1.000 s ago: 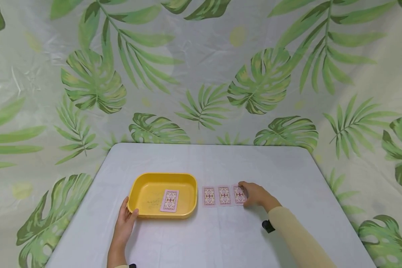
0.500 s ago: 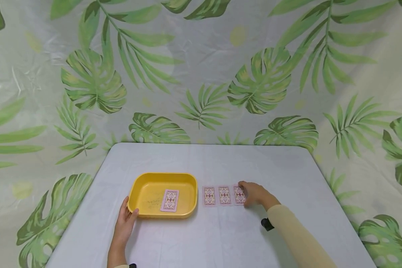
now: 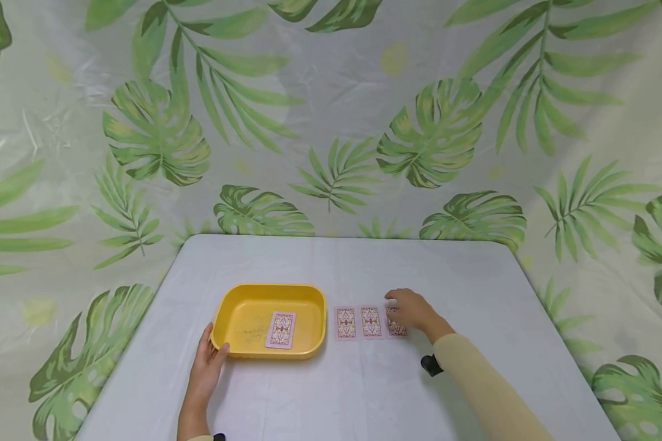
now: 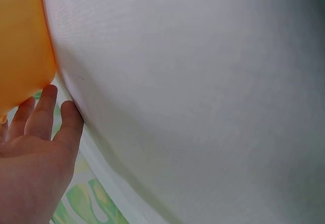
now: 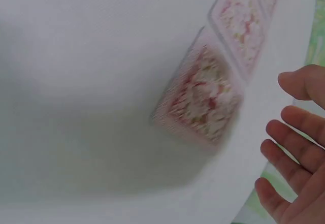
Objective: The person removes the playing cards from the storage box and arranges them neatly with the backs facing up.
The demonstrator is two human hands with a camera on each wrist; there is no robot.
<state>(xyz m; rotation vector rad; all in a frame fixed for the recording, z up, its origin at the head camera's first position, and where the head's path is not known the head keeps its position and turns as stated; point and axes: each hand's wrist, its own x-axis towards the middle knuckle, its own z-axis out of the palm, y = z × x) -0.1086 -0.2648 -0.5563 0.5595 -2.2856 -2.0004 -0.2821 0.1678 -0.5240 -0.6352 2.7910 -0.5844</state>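
Observation:
A yellow plastic tray [image 3: 241, 353] stands left of centre on the table in the head view, with one patterned playing card [image 3: 281, 330] face down inside it. My left hand [image 3: 205, 367] holds the tray's near left corner, thumb at the front rim and fingers along the outer side. To the tray's right, three playing cards lie face down in a row: a left card [image 3: 346, 323], a middle card [image 3: 371, 322] and a right card [image 5: 205, 99]. My right hand [image 3: 415, 310] hovers over the right card, partly covering it in the head view; its fingers are loosely bent and hold nothing.
A white-covered table [image 3: 336, 263] with rounded far corners bears everything. Behind and beside it hangs a leaf-print sheet [image 3: 331, 122]. A black wrist strap piece [image 3: 431, 365] shows under the right sleeve [image 3: 485, 386].
My right hand has risen off the right card and shifted slightly left and away. The cards stay where they were. My left hand and the tray have not moved.

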